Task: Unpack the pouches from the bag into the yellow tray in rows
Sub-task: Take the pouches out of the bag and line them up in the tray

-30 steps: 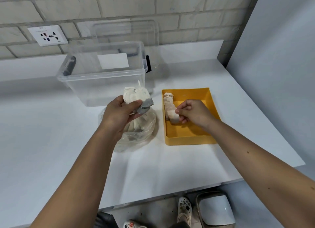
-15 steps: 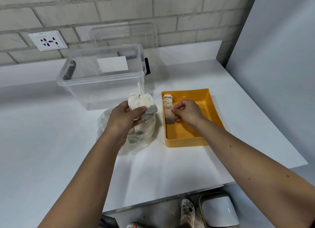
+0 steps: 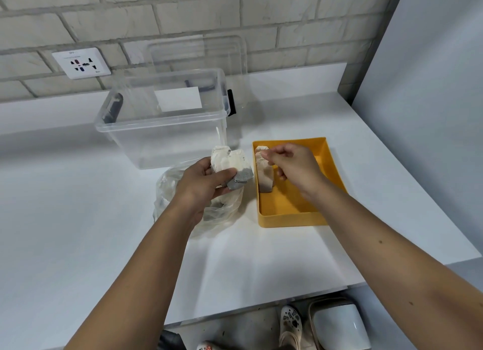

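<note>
The left hand (image 3: 202, 186) covers the lower part of the pouches (image 3: 230, 164) in its grip, so their number cannot be told. What lies inside the crumpled clear bag (image 3: 222, 213) is blurred by the plastic. The right hand (image 3: 294, 165) hides part of the yellow tray (image 3: 287, 220) floor. Both forearms and the shoes (image 3: 290, 326) below the worktop (image 3: 78, 219) are cut by the bottom edge.

right hand (image 3: 292, 164) is off the pouch (image 3: 264, 172) it was pressing into the yellow tray (image 3: 287, 206), now lifted above it with fingers loosely curled, pouch lying free along the left wall.
</note>
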Motion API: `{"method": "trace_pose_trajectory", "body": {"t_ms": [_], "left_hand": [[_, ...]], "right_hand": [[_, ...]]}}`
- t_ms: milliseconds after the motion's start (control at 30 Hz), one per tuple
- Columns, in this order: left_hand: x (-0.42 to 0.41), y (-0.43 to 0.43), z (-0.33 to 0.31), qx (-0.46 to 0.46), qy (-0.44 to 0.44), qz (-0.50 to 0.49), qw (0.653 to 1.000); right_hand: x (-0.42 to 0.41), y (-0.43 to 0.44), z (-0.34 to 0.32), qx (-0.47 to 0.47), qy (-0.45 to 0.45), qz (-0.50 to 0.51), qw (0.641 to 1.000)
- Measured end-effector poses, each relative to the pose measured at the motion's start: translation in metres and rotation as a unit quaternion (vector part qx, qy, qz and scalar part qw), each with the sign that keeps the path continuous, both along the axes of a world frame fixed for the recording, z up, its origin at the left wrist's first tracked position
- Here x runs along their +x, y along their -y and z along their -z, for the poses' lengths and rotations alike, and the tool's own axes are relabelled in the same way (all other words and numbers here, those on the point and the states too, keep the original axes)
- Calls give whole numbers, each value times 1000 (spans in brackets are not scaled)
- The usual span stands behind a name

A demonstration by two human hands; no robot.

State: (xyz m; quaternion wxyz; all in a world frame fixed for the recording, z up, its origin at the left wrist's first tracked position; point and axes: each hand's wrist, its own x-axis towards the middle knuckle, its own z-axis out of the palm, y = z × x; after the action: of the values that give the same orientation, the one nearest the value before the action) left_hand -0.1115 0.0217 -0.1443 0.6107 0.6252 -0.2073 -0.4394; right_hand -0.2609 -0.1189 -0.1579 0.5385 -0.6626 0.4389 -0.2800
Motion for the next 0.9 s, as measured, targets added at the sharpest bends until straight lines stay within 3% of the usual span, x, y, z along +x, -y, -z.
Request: {"method": "trace_pose_trajectory", "body": {"t_ms": [67, 133, 367, 567, 900], "left_hand": [[-3, 5, 0, 2, 0, 15, 1000], [-5, 11, -1, 1, 0, 26, 1000], [-4, 13, -1, -5, 2, 8, 1000], [3, 6, 0, -5, 2, -5, 1000], [3, 0, -1, 1, 10, -3, 1000]], "right_hand": [[-1, -13, -13, 68, 30, -63, 995], [0, -19, -17, 65, 16, -83, 994], [-20, -1, -21, 45, 56, -21, 997], [-25, 7, 15, 57, -122, -72, 988], [0, 14, 42, -8, -182, -14, 983]]}}
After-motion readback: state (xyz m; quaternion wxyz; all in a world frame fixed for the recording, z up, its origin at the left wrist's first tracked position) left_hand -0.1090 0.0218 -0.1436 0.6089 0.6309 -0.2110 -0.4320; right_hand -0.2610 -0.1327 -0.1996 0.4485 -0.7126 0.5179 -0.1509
